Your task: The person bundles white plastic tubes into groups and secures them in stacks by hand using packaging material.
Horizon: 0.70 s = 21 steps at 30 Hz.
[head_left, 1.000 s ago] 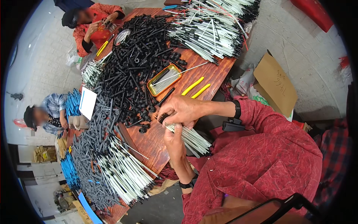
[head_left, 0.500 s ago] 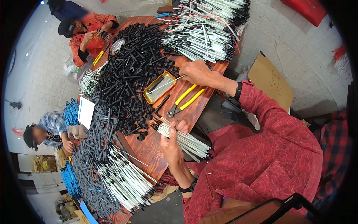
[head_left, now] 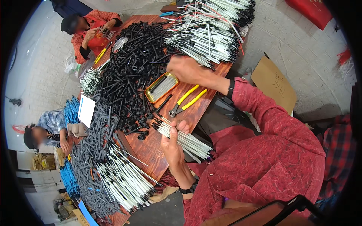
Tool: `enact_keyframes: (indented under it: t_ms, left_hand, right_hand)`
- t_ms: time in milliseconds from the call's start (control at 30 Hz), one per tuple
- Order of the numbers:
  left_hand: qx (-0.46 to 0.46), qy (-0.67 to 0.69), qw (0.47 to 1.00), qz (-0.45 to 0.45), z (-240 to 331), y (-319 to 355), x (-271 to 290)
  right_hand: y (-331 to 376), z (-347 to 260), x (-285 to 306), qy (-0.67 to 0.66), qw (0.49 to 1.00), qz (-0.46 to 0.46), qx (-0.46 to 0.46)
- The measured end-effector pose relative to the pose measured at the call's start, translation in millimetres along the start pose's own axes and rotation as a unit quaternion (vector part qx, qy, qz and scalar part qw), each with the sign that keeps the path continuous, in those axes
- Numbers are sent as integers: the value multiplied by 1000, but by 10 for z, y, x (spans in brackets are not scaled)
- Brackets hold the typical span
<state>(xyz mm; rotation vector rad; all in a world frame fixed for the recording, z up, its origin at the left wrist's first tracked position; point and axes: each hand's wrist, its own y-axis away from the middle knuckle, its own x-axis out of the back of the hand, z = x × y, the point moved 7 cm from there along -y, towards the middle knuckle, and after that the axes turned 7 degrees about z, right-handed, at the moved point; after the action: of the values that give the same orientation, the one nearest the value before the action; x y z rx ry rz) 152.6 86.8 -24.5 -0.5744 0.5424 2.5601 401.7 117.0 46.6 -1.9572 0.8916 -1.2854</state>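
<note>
We see the wooden table (head_left: pixel 151 150) running from 7 o'clock up to 1 o'clock, nearly buried. The heap of black plastic parts (head_left: pixel 128 79) fills its middle and spills toward 9 o'clock; it is loose, so we judge any sweep of an arm could push pieces off the edge. At 12 to 1 o'clock lies the big pile of white rods with black tips (head_left: pixel 211 30), stacked untidily. Our right hand (head_left: pixel 186 69) reaches to its near edge at 12 o'clock, fingers curled around one thin rod; whether they are fully clenched on it we cannot tell. Pulling one rod out of a tangled stack could drag its neighbours along and scatter them.

At 7 o'clock a second fan of white rods (head_left: pixel 124 180) overhangs the table edge and could slide down if knocked. Our left hand (head_left: pixel 173 145), near the centre, is closed around a bundle of white rods (head_left: pixel 184 139) that sticks out both ways; the grip sits near one end, so the long free ends could splay or slip out.

The yellow-handled pliers (head_left: pixel 186 101) lie just beside the orange tin tray (head_left: pixel 161 87), right under the reaching forearm, where a sleeve could catch them.
</note>
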Motion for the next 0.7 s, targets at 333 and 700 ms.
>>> enact_keyframes:
  t_ms: [333, 700]
  left_hand:
    - [7, 2, 1000, -21, -7, -8, -4]
    - [6, 10, 1000, -23, -40, 7, 20]
  right_hand:
    - [-131, -129, -1082, 111, 965, -217, 102]
    - [-603, -394, -814, -33, 989, -121, 78]
